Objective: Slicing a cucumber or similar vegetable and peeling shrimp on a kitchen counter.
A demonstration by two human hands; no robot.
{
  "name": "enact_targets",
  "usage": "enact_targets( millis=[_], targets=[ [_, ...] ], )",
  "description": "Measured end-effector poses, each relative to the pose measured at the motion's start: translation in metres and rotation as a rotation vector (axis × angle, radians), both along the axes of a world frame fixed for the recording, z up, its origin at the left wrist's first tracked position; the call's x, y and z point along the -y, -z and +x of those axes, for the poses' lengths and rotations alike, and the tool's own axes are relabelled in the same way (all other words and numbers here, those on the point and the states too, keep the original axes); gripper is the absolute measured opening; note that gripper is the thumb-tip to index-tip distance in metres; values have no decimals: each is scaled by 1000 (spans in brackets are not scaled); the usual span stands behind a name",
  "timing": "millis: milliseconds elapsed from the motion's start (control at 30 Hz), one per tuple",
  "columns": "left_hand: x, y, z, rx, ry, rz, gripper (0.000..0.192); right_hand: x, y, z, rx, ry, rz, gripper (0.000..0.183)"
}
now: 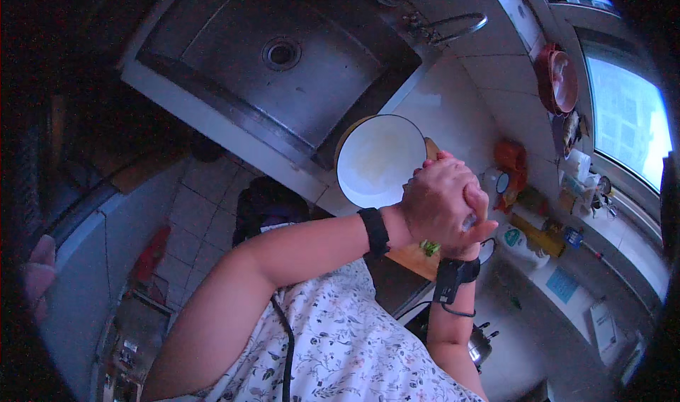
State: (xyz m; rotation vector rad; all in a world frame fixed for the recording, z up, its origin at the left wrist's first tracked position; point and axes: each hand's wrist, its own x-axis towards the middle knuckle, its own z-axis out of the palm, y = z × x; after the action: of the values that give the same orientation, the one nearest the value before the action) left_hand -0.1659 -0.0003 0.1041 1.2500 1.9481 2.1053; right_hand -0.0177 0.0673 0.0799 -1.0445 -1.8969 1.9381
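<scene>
My left hand reaches across from the left, its back turned up. It is pressed together with my right hand, whose palm side is mostly hidden. A small pale, shiny patch shows between them; I cannot tell what it is. Both wrists wear black bands. Just left of the hands is a round pan with a white interior, some cloudy residue or liquid on its bottom. Below the hands, a wooden cutting board carries a small bit of green vegetable.
A steel sink with a drain and a tap lies beyond the pan. Along the right wall stand a white jug, an orange-red container and a steel pot. A red basket hangs near the window.
</scene>
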Motion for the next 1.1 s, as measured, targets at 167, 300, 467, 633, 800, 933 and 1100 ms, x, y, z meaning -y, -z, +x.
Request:
enact_targets(
  millis=[167,300,467,633,800,933,1100],
  targets=[
    [-6,11,3,42,-38,32,47,4,-27,-28,-229,391,-882,51],
    [-5,8,-1,28,-41,-5,43,-8,-15,-12,113,255,-383,56],
    [-8,13,-1,32,-39,-9,48,0,-29,-30,-62,271,-544,59],
    [-10,12,-2,16,-50,4,47,1,-33,-46,-148,189,-433,64],
    [-11,13,-3,14,-44,8,46,3,-37,-64,-233,101,-324,72],
    [-12,14,-4,17,-51,12,46,11,-50,-77,-280,45,-258,72],
    [-15,16,-3,26,-47,27,45,9,-49,-76,-274,42,-236,69]
  ],
)
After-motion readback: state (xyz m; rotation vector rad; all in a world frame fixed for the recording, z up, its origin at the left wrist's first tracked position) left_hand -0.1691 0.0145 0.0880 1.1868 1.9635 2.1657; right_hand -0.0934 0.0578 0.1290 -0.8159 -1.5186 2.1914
